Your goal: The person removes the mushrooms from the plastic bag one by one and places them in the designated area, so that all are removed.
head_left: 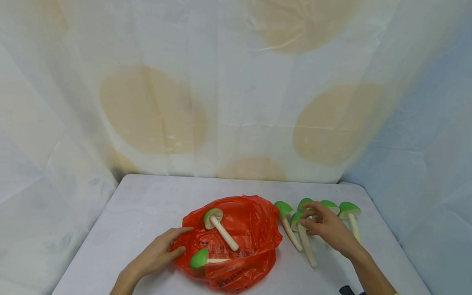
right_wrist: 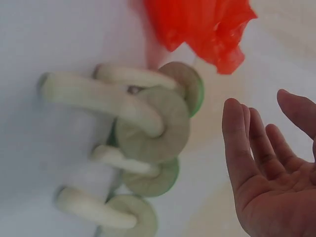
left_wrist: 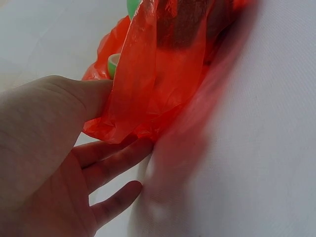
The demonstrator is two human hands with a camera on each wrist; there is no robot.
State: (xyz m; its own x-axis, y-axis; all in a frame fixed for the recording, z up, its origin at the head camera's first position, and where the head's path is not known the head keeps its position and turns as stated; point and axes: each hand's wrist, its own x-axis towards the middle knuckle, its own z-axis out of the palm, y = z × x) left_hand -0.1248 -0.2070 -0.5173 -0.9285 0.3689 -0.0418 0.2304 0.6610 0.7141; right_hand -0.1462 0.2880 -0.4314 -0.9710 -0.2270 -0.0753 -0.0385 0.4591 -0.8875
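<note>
The red plastic bag (head_left: 236,238) was seen lying crumpled on the desk (head_left: 140,213), its left edge pinched between thumb and fingers of the left hand (head_left: 158,253). Two green-capped toy mushrooms (head_left: 217,227) were lodged in its folds. The right hand (head_left: 327,226) was held spread and relaxed, gripping nothing, over a cluster of further mushrooms (head_left: 307,221) just right of the bag. The film was judged thin, limp and slippery (best gathered at the rim); the mushrooms were judged light and stiff, and best taken by the stem.
</note>
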